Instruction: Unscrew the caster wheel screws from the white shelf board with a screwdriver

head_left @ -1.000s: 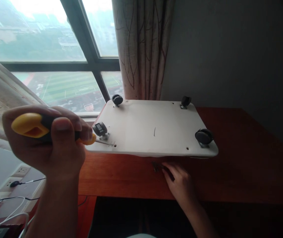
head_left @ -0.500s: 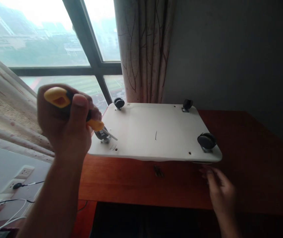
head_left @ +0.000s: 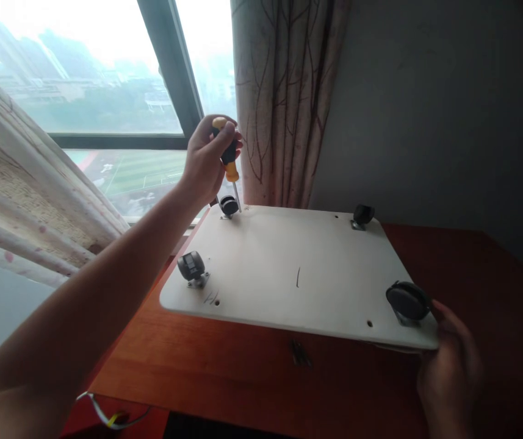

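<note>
My left hand is wrapped round the yellow and black handle of a screwdriver. The shaft points down beside the caster at the far left corner of a white board; whether the tip touches a screw is too small to tell. At the near right corner, my right hand grips the board's edge, one finger up against the black caster there. Its other fingers are partly hidden. Two more casters stand on the board, one near left and one far right.
The board lies on a reddish wooden table. Several screws lie on the wood in front of it. A window and curtains stand behind, with a white cable at lower left.
My left hand has carried the screwdriver forward and right to the far left caster, turning it tip down. My right hand has closed on the board's near right corner. The view has shifted.
</note>
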Demonstrator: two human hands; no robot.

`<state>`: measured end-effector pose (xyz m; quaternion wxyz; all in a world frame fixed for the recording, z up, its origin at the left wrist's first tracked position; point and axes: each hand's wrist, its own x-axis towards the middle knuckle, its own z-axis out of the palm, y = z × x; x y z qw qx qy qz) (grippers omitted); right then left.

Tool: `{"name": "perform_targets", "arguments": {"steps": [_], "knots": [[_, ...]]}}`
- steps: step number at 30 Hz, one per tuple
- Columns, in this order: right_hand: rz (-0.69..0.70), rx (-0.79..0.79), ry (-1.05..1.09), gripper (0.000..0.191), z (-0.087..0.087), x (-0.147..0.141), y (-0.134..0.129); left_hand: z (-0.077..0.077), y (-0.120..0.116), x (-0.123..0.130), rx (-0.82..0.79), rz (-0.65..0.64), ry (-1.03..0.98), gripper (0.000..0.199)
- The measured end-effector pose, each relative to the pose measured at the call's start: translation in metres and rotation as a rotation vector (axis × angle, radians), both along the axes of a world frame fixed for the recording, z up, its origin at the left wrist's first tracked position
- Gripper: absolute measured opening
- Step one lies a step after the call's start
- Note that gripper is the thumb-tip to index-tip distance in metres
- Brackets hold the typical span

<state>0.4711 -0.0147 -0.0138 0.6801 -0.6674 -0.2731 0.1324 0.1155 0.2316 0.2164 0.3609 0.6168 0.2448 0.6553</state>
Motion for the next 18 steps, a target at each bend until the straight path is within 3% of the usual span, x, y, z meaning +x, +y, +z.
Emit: {"name": "perform_targets", "arguments": {"steps": [4, 8, 18], "knots": [[-0.057, 0.022, 0.157, 0.046, -0.001, -0.001, 0.002, -0.009, 0.029, 0.000, -0.039, -0.014, -0.018, 0.012], [-0.053, 0.040, 0.147, 0.039, 0.004, -0.002, 0.003, -0.020, 0.048, 0.002, -0.008, -0.003, 0.001, 0.015], [-0.084, 0.072, 0.169, 0.034, 0.006, -0.006, 0.005, -0.029, 0.054, 0.001, 0.003, -0.003, -0.017, 0.011]]}}
